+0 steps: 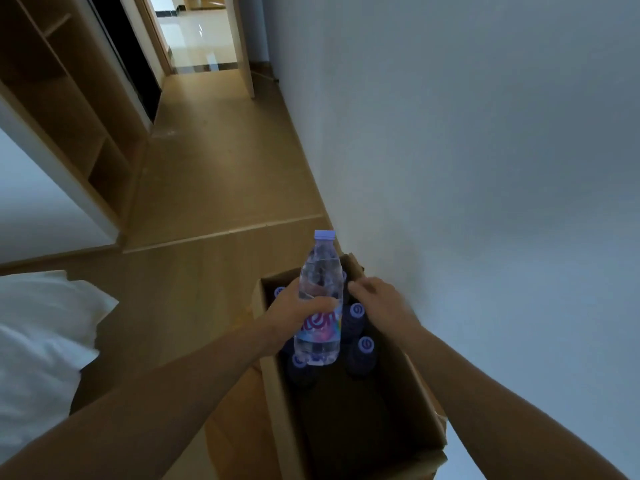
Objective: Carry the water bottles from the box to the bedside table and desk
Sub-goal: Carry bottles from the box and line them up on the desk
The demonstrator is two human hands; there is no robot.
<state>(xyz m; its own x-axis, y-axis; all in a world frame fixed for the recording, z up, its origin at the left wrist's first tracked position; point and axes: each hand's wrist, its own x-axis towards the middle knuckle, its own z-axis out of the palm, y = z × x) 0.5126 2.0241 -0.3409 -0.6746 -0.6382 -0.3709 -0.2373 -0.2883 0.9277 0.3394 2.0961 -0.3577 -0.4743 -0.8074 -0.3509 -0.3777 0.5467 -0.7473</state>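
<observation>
Bottle (320, 271) in left hand (293, 308), seemingly upright

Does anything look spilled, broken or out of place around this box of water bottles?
Nothing stands out. The bottle in the left hand is upright and capped; the other bottles stand capped in the box. No spills.

Left hand (294, 311) grips a water bottle (320, 299) above the box (277, 386).

Dim feed on my end, blue cast; light comes from the doorway (197, 32) up top. Inside the box (415, 403) is near black. Edges fisheye-bent, everything soft.
</observation>
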